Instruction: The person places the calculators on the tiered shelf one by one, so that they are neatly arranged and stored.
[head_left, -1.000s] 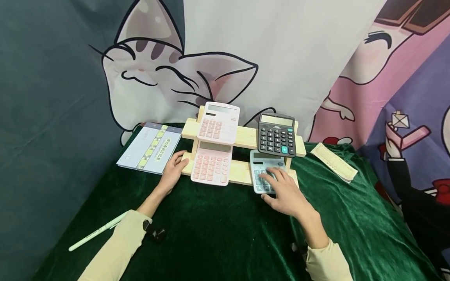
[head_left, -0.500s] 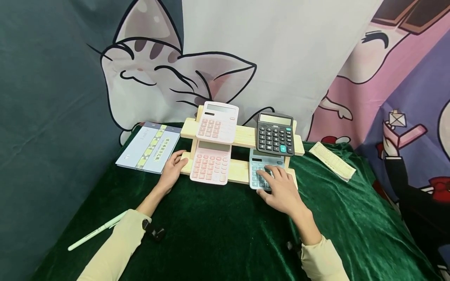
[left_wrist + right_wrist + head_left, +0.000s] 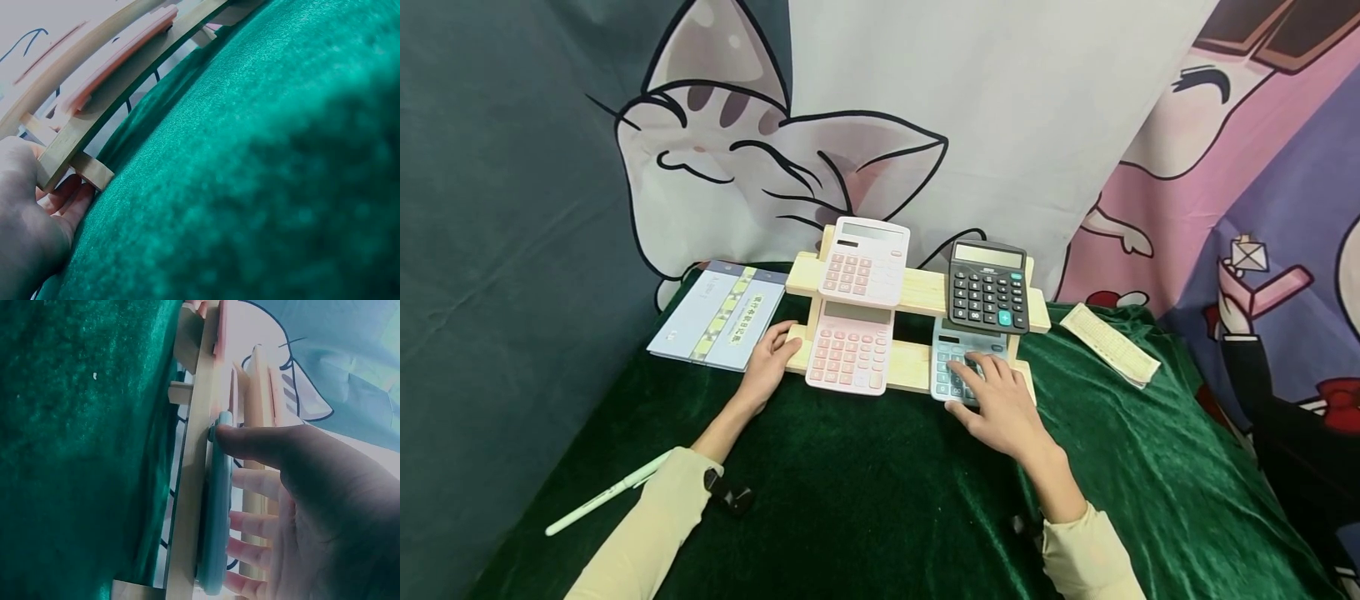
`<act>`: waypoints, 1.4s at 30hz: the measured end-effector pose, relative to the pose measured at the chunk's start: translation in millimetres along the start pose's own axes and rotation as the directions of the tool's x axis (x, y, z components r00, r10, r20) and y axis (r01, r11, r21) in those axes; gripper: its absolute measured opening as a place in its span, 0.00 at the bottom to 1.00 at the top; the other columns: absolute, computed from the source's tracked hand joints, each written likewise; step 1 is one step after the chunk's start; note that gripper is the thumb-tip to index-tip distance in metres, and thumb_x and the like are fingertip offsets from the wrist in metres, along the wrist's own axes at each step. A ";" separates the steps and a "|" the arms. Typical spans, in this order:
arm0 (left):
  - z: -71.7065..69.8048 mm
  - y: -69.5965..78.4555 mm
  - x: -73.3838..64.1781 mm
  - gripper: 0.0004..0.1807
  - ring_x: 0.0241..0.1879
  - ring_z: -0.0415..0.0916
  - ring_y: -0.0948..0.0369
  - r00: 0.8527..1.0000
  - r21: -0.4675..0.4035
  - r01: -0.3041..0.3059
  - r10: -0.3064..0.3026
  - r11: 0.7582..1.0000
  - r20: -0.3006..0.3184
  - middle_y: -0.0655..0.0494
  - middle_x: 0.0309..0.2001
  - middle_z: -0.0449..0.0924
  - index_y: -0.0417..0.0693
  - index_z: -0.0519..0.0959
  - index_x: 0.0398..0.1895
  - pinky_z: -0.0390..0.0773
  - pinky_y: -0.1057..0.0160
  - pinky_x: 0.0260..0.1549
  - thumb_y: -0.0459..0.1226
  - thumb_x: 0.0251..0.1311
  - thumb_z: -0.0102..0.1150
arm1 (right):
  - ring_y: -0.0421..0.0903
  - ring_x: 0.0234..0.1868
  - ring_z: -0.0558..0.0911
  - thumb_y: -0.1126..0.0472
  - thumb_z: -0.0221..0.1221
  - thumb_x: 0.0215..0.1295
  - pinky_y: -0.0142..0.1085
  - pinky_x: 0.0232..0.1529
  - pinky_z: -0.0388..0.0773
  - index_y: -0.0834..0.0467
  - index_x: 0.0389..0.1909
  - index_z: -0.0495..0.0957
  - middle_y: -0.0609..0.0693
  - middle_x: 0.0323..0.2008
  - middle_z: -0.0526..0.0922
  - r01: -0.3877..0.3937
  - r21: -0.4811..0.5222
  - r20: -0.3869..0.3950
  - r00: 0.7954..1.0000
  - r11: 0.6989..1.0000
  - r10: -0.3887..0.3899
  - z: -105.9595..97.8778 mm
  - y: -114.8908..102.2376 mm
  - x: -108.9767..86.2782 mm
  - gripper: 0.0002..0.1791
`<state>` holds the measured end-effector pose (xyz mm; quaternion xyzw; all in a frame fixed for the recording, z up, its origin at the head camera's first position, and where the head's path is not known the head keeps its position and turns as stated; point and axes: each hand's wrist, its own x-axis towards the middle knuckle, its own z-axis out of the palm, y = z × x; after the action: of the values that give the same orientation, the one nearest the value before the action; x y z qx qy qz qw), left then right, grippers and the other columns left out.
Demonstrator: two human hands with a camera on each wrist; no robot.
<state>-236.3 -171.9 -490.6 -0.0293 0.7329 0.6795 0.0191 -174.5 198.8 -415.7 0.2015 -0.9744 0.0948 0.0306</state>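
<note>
A pale wooden two-tier rack stands in the head view. My left hand grips the left end of its lower slat, thumb on top and fingers underneath, as the left wrist view shows. My right hand lies over a light blue calculator on the lower right tier. Its extended fingertips touch the calculator's face, and the thumb rests at its lower left edge. A black calculator sits above it on the upper tier. To the left, a white calculator with pink keys stands over a pink calculator.
A light blue notebook with a patterned band lies left of the rack. A pale green pen is partly under the left sleeve. On the right lies a cream paper pad. Green velvet cloth covers the table.
Since a second ago, the blue calculator has slid slightly back on the lower tier, with my right hand moving along on it. During the last half second almost nothing has moved. My left hand stays put.
</note>
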 end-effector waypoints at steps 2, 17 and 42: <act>0.7 -1.3 0.3 0.29 0.62 0.70 0.51 1.000 0.006 -0.010 0.010 1.000 -0.006 0.40 0.67 0.70 0.46 0.59 0.75 0.69 0.66 0.54 0.43 0.75 0.48 | 0.63 0.69 0.63 0.41 0.61 0.66 0.62 0.64 0.60 0.46 0.70 0.69 0.59 0.69 0.67 0.004 -0.003 -0.001 1.000 1.000 -0.004 0.0 0.7 -0.6 0.33; -2.4 -2.3 -3.4 0.30 0.62 0.70 0.52 1.000 0.042 0.002 -0.002 0.999 -0.009 0.42 0.67 0.70 0.47 0.60 0.75 0.67 0.64 0.56 0.45 0.74 0.49 | 0.62 0.67 0.66 0.42 0.64 0.63 0.60 0.60 0.63 0.46 0.67 0.72 0.58 0.65 0.70 0.018 -0.003 -0.011 1.000 1.000 -0.018 1.0 -0.5 -2.6 0.33; 1.0 2.7 -0.9 0.29 0.62 0.69 0.53 1.000 -0.004 0.004 -0.004 1.000 -0.014 0.42 0.68 0.70 0.47 0.60 0.75 0.68 0.70 0.54 0.42 0.75 0.49 | 0.60 0.68 0.66 0.43 0.63 0.65 0.58 0.61 0.63 0.49 0.68 0.72 0.58 0.66 0.70 0.020 0.042 0.007 1.000 0.999 -0.020 -5.6 2.6 -1.1 0.31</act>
<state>-235.5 -170.7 -487.9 -0.0356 0.7316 0.6806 0.0153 -174.3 202.7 -410.7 0.2124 -0.9702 0.1140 0.0238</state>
